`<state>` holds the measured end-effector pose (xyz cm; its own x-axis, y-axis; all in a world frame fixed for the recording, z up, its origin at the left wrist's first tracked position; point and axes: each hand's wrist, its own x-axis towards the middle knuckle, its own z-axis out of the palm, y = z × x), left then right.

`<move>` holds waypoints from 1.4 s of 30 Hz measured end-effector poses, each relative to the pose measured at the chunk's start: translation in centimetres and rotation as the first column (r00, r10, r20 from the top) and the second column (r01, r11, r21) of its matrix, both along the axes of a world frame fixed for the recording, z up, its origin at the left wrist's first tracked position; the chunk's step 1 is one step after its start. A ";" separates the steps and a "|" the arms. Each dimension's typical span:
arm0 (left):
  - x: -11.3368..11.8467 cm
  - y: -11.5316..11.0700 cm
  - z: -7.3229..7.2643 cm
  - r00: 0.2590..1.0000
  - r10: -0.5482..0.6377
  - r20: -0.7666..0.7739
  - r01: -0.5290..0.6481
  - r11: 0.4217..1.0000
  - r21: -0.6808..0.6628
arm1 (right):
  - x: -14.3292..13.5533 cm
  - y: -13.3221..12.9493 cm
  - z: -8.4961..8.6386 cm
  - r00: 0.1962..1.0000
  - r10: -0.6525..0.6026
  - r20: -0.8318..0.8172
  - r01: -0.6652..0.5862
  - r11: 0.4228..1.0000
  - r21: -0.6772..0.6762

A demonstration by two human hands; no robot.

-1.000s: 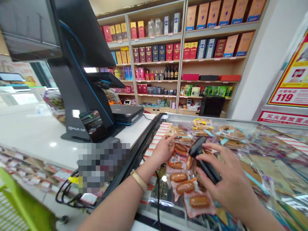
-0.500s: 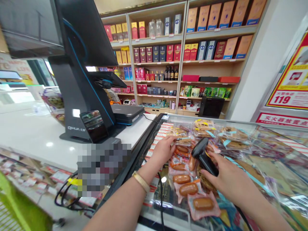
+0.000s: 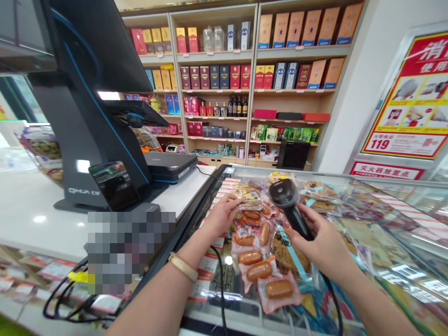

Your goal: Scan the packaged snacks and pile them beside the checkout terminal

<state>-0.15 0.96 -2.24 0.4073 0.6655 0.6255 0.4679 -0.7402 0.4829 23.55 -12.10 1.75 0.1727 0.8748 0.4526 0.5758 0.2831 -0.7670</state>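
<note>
Big glass tabletop point(image 3: 245, 305) w/ food on it. L hand point(image 3: 220, 215): grip part open at clear pack point(image 3: 251, 205), can't tell if it holds it. R hand point(image 3: 324, 245): grip shut round blk scanner point(image 3: 296, 217), held up. Sausage packs point(image 3: 259, 270) lie b/w hands.

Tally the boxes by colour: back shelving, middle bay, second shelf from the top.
Maroon boxes: 3
Navy boxes: 2
Red boxes: 2
Total: 7
</note>
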 end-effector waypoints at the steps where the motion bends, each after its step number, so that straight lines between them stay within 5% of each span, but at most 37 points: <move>1: 0.0 0.0 0.0 0.996 0.023 0.087 -0.019 0.999 -0.044 | 0.0 -0.2 0.4 1.000 -0.024 -0.010 0.025 0.999 0.040; 4: 0.2 0.0 0.3 0.891 0.148 0.429 -0.023 0.959 -0.284 | 0.3 -0.7 1.1 0.998 -0.051 -0.029 0.053 0.996 0.078; 7: 0.5 -0.4 0.9 0.645 0.258 0.720 0.186 0.860 -0.475 | 0.6 -0.9 1.4 0.994 0.016 -0.104 -0.013 0.999 0.033; 9: 0.7 -0.8 1.4 0.506 0.290 0.812 0.333 0.803 -0.494 | 0.6 -1.0 1.4 0.985 0.076 -0.154 -0.073 0.997 0.024; 12: 1.1 -1.5 1.9 0.433 0.281 0.857 0.425 0.774 -0.469 | 0.5 -1.0 1.3 0.976 0.142 -0.167 -0.141 0.990 0.016; 21: 2.6 -2.7 1.4 0.559 0.194 0.806 0.377 0.807 -0.455 | -0.8 -1.3 1.3 0.982 0.188 0.021 -0.189 0.981 0.045; 31: 2.3 -2.6 1.4 0.843 0.130 0.522 0.072 0.935 -0.348 | -1.6 -2.0 0.3 0.892 0.173 0.418 -0.231 0.968 0.094; 42: 2.6 -3.2 1.5 0.863 0.108 0.494 0.065 0.945 -0.321 | -1.3 -1.6 0.1 0.894 0.044 0.446 -0.110 0.986 0.123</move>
